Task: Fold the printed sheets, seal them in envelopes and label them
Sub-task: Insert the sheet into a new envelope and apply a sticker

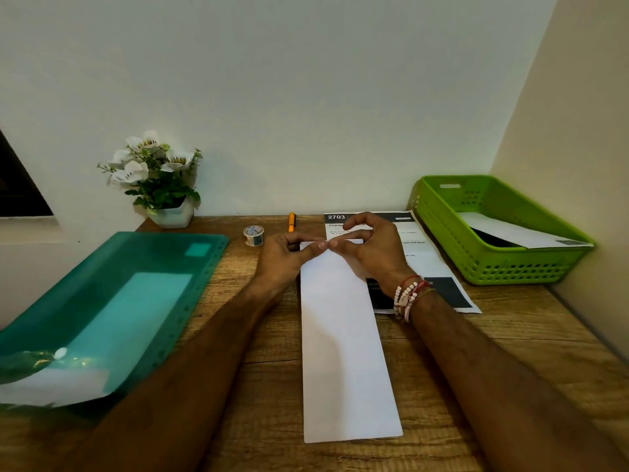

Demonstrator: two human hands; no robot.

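Observation:
A long white envelope [343,338] lies lengthwise on the wooden desk [493,362] in front of me. My left hand [289,255] and my right hand [371,248] meet at its far end, fingertips together, pinching the short end flap there. Under the right hand lies a printed sheet [425,257] with a dark header reading 2703. A roll of clear tape [254,235] and an orange pen [291,222] sit just beyond the left hand.
A green plastic basket [490,257] at the right holds a white envelope [520,235]. A teal plastic folder [112,301] with paper inside covers the left of the desk. A potted white flower [160,185] stands at the back wall.

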